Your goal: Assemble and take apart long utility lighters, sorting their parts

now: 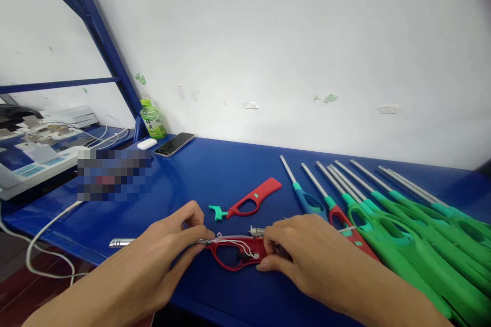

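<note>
An opened gas lighter lies across the table in front of me, with its red handle shell (227, 267) facing up and white wires (241, 243) running inside. My left hand (172, 245) pinches the front end of this lighter, where its metal tube (120, 242) meets the shell. At the rear, my right hand (299, 245) is closed round the shell, its thumb along the lower edge. A small metal and white fitting (257, 232) sticks out beside the right fingers; what lies under them is hidden. Just beyond is another red shell half (264, 191) with a teal clip-like part (218, 212) at its tip.
Several assembled lighters with green handles (406, 245) lie in a row at the right, plus a blue one (309, 202) and a red one (337, 217). A phone (175, 144), white case (147, 144) and green bottle (153, 120) stand back left. A white cable (48, 230) hangs at left.
</note>
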`<state>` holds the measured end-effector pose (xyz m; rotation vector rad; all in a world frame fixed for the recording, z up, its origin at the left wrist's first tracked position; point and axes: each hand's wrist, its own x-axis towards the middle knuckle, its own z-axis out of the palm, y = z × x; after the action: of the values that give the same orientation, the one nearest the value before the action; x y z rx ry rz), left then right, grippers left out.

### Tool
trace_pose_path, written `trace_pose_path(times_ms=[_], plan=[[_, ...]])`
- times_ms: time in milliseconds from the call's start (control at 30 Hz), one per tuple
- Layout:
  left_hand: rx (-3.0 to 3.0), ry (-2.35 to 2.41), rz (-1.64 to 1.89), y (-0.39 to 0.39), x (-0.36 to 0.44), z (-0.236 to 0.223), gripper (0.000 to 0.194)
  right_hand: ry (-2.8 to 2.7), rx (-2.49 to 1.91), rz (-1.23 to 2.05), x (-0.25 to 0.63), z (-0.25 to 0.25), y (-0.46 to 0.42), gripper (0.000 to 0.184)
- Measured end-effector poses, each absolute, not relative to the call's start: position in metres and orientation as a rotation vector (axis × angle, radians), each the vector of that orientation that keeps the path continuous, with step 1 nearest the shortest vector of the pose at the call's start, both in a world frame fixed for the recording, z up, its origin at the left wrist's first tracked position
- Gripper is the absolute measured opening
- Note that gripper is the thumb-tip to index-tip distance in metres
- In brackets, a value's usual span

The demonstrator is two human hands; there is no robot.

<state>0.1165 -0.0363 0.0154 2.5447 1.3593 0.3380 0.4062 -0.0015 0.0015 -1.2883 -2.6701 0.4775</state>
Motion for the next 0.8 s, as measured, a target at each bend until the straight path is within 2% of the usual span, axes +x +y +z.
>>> trace_pose_path(times_ms=[200, 367, 600, 800], plan=[[2.495, 1.393, 0.331, -0.038, 0.124, 0.009, 0.026, -2.621, -1.267, 0.496, 0.408, -0.007, -0.001, 0.024], [2.526, 1.318, 0.501, -0.033, 0.128, 0.001, 0.023, -2.626, -1.303, 0.492, 0.408, -0.006, 0.001, 0.024], [2.715, 1.219, 0.903, -0.019, 0.129, 0.044, 0.019, -2.645, -1.305, 0.492, 0.407, -0.007, 0.000, 0.026], [2.808, 1.282, 0.941, 0.065, 0.126, 0.066, 0.018, -2.644, -1.252, 0.469, 0.407, -0.001, -0.001, 0.028]])
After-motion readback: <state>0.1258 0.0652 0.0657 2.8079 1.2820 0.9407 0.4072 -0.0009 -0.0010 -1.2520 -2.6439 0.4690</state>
